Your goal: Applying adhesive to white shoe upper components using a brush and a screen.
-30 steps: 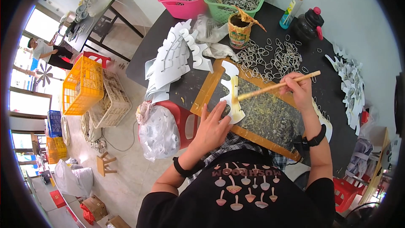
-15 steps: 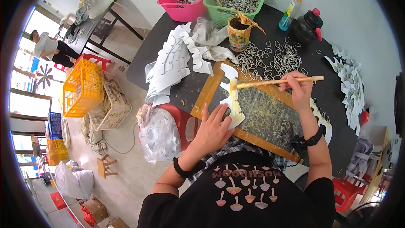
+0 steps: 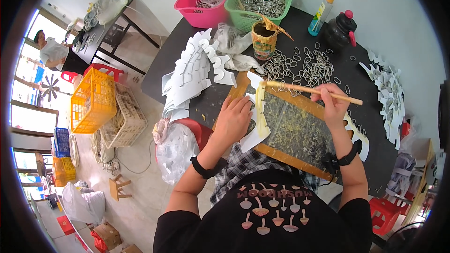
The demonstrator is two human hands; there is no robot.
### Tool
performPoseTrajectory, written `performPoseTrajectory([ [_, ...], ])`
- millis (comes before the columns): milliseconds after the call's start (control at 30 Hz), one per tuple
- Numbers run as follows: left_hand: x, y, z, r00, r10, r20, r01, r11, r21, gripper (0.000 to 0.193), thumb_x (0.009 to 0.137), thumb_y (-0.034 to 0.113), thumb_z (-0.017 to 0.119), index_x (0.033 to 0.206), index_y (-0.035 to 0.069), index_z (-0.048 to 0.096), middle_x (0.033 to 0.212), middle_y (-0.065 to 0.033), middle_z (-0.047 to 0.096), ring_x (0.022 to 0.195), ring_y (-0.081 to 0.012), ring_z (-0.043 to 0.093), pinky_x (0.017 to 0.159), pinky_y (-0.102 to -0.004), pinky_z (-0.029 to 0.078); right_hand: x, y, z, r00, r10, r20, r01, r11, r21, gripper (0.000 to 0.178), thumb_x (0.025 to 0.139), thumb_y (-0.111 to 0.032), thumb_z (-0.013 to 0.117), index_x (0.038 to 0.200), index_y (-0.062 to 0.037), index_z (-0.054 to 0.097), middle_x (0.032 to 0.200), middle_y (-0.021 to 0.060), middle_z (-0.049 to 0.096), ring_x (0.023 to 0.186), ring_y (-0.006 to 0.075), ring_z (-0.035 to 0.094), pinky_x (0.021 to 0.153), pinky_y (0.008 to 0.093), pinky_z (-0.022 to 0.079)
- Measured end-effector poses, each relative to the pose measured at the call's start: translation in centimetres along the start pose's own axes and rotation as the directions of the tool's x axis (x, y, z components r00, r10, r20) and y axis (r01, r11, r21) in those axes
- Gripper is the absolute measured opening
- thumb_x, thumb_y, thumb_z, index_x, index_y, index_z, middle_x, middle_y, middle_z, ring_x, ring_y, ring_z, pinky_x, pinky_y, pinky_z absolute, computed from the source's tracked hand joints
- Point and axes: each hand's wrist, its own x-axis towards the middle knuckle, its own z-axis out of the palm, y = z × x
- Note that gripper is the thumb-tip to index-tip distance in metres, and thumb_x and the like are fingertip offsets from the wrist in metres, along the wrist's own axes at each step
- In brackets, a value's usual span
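Note:
My right hand (image 3: 332, 105) grips a long wooden glue brush (image 3: 293, 87), its tip touching the far part of a white scallop-edged cut piece (image 3: 256, 141). Yellowish glue runs along the right edge of that piece. My left hand (image 3: 233, 119) lies flat with fingers stretched out over the piece's left side, holding nothing. Beneath is a wood-framed board (image 3: 300, 129) smeared with dried glue, and the piece's near end reaches past its edge. Loose metal oval rings (image 3: 318, 68) lie beyond the brush. A glue-crusted can (image 3: 263, 47) stands behind them.
White cut pieces (image 3: 187, 77) are stacked at left; more with rings (image 3: 389, 91) lie at far right. Pink (image 3: 199, 16) and green (image 3: 258, 18) baskets, a spray bottle (image 3: 320, 16) and a dark kettle (image 3: 338, 30) line the back. A person (image 3: 54, 54) stands far left.
The brush tip has moved farther up the piece, and its handle end has dropped toward me. My left hand has shifted up and left. The white piece's near end has come closer to me.

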Motion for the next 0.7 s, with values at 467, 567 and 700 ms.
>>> performPoseTrajectory([
  [467,0.1,0.5,-0.1,0.999,-0.039,0.018,0.039,0.999,-0.007,0.029,0.08,0.014,0.063,0.105,0.002,0.057,0.117,-0.0106,0.057,0.114,-0.0272,0.051,0.104,-0.0507,0.03,-1.4,-2.4,2.3,0.905,-0.338,0.256,0.418,0.813,-0.405,0.003,0.077,-0.002,0.061,0.077,-0.0003,0.064,0.063,0.0096,0.062,0.05,0.0188,0.06,0.045,0.0267,0.046],
  [567,0.1,0.6,-0.1,0.999,-0.042,0.021,0.042,0.999,-0.009,0.029,0.079,0.014,0.063,0.105,0.002,0.057,0.117,-0.0107,0.057,0.114,-0.0275,0.051,0.105,-0.0509,0.029,-1.4,-2.4,2.7,0.886,-0.355,0.297,0.452,0.801,-0.391,0.002,0.075,-0.001,0.062,0.076,-0.0007,0.063,0.063,0.0098,0.062,0.048,0.0196,0.06,0.044,0.0269,0.046],
  [700,0.1,0.5,-0.1,0.999,-0.042,0.019,0.042,0.999,-0.002,0.029,0.079,0.014,0.063,0.105,0.002,0.057,0.116,-0.0109,0.057,0.113,-0.0277,0.051,0.105,-0.0516,0.028,-1.3,-2.5,2.7,0.879,-0.39,0.274,0.474,0.779,-0.41,0.004,0.075,0.0,0.062,0.079,0.0004,0.063,0.065,0.0109,0.062,0.049,0.0199,0.06,0.045,0.0266,0.046],
])
